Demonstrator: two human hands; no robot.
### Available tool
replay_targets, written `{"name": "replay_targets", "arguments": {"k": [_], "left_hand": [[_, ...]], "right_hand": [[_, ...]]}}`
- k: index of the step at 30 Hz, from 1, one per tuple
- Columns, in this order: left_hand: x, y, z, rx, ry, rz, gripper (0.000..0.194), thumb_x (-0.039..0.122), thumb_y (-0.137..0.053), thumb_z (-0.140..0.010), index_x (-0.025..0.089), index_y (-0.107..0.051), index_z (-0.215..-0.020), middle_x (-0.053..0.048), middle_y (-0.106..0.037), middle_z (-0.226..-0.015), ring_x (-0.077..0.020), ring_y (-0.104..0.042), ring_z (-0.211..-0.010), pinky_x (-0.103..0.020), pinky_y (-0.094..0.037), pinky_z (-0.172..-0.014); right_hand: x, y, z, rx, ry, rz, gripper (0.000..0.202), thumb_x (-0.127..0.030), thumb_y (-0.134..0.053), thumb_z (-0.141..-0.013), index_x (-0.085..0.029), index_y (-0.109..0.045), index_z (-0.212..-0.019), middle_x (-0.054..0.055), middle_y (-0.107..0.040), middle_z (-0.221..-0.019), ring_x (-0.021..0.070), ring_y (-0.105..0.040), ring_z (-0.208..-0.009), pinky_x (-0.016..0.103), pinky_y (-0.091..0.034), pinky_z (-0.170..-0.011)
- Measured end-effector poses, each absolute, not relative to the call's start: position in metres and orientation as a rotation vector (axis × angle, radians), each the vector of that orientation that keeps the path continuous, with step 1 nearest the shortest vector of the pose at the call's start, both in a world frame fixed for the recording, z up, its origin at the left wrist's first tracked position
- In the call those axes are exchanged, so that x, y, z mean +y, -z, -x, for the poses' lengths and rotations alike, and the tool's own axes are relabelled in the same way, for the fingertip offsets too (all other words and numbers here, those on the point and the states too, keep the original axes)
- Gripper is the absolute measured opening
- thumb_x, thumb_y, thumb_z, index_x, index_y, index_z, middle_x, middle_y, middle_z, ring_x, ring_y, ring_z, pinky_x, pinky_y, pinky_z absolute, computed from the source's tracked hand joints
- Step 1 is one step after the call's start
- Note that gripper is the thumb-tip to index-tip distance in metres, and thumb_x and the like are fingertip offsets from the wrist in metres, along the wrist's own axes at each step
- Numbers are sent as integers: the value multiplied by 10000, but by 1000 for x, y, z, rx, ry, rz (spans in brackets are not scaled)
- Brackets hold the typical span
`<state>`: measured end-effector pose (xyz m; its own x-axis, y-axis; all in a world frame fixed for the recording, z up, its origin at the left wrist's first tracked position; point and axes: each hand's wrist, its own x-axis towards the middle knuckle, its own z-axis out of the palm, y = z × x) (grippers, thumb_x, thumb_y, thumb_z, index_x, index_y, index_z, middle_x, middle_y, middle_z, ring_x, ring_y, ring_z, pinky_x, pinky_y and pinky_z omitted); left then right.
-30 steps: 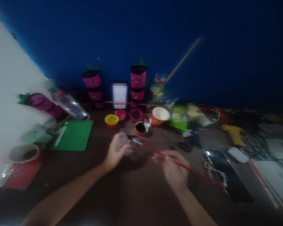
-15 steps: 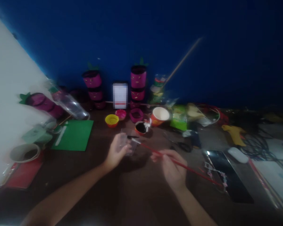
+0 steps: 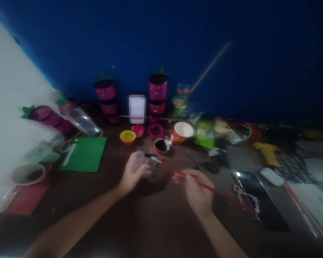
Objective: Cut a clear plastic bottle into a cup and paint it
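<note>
My left hand [image 3: 136, 170] is closed around a clear plastic piece [image 3: 150, 168], perhaps a cut bottle section; its exact shape is blurred. In my right hand [image 3: 197, 190] is a paintbrush [image 3: 172, 167] with a long red handle, gripped between thumb and fingers. Its dark bristles lie at the upper edge of the clear piece; whether they touch it I cannot tell. Just behind the brush tip sits a small cup of black paint [image 3: 161, 145]. Near it stand a yellow paint cup [image 3: 127, 137], a pink paint cup [image 3: 137, 130] and a purple ring-shaped piece [image 3: 155, 131].
Purple stacked figures [image 3: 158, 89] line the blue wall. A paper cup [image 3: 183, 132], scissors [image 3: 210, 166], a phone [image 3: 261, 200] and a yellow glue gun [image 3: 267, 153] lie rightward. Leftward are green foam sheet [image 3: 84, 154], a plastic bottle [image 3: 82, 118] and a large cup [image 3: 29, 175].
The brush tip has shifted very slightly against the clear piece. Both hands stay almost in the same place, and the things on the table have not moved.
</note>
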<state>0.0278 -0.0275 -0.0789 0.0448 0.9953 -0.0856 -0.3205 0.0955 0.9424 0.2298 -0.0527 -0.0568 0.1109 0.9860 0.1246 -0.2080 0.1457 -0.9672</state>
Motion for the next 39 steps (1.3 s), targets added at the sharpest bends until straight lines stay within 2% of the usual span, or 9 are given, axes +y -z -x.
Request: {"name": "replay_targets", "arguments": {"k": [27, 33, 39], "left_hand": [[-23, 79, -24, 1015, -1340, -922, 506, 488, -667, -716, 175, -468, -1060, -44, -628, -842, -151, -646, -666, -279, -566, -549], [-21, 86, -20, 1000, -1379, -887, 494, 480, -655, -729, 182, -455, -1069, -41, -636, -831, -153, -649, -657, -276, -556, -547], [-16, 88, -16, 922, -1421, -801, 581, 566, -626, -696, 194, -426, -1096, -43, -637, -840, -181, -663, -708, -285, -550, -579]], "right_hand": [[-45, 60, -238, -1021, -1094, 1018, 114, -288, -629, -795, -177, -642, -818, 59, -731, -730, 222, -707, -638, 363, -586, -569], [-41, 62, -242, -997, -1073, 1030, 86, -261, -628, -791, -182, -652, -815, 44, -726, -721, 197, -696, -610, 336, -573, -565], [-33, 51, -252, -932, -1000, 996, 94, -278, -639, -767, -186, -653, -779, 32, -709, -659, 166, -666, -550, 283, -535, -502]]}}
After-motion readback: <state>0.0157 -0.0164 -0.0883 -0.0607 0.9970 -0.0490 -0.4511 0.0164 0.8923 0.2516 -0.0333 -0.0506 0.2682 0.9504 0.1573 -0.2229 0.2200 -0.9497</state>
